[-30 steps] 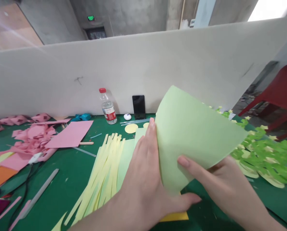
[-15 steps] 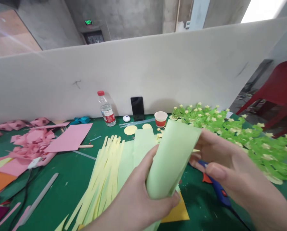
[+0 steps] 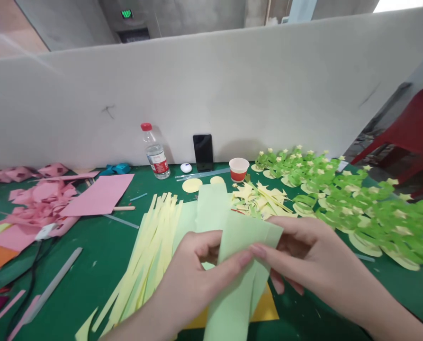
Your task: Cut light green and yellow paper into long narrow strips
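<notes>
A folded piece of light green paper (image 3: 238, 279) is held between both hands above the table. My left hand (image 3: 193, 279) grips its left side, thumb lying across the front. At its upper right edge, my right hand (image 3: 314, 260) pinches it with thumb and fingers. Under and left of the paper lie pale yellow paper strips (image 3: 154, 255) and more light green sheets (image 3: 211, 203). Yellow paper scraps and stars (image 3: 261, 196) are heaped just behind the right hand. A yellow-orange sheet (image 3: 268, 308) shows beneath the held paper.
Green paper plants with star tops (image 3: 356, 189) stand in rows at the right. A water bottle (image 3: 156, 154), a phone (image 3: 203, 152) and a paper cup (image 3: 238, 169) stand along the white partition (image 3: 197, 90). Pink paper pieces (image 3: 48, 196) and a glue stick (image 3: 55, 284) lie at left.
The light green paper has come down and turned to show an overlapping flap. My right hand has moved in to pinch its edge. The blue tool under that hand is no longer visible.
</notes>
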Motion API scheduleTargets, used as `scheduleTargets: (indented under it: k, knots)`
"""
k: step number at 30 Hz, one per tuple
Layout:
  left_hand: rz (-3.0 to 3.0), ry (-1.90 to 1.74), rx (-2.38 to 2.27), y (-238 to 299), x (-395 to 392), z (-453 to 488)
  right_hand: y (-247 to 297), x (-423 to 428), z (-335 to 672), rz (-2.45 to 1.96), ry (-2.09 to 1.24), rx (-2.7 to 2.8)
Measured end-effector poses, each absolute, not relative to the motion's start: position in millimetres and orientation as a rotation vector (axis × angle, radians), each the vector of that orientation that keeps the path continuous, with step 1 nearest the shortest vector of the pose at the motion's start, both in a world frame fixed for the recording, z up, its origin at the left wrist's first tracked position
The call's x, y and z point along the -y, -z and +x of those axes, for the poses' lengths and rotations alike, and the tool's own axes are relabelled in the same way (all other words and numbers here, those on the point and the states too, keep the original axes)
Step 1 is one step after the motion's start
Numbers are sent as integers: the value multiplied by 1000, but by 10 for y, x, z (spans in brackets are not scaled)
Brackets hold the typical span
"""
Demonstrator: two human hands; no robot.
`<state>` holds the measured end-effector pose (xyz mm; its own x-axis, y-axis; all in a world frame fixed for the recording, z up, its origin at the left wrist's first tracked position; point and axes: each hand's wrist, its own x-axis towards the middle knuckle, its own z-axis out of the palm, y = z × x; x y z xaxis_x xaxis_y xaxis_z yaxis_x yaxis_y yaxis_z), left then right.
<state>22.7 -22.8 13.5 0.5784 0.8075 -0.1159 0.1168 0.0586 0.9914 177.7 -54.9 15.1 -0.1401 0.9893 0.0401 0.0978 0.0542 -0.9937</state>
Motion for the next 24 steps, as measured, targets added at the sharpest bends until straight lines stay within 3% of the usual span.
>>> scheduleTargets:
  k: [8,13,24]
  knots:
    - [1272,-602,-849,-113,217,167,-197,596,1809,-1188,-1333,1308]
    - [1246,-593,-877,-117,175,181,-207,558,1805,-1209,-1237,1357]
    - [1595,-696,-1051,-121,139,162,-175,490,1788,-1273,-1219,1394]
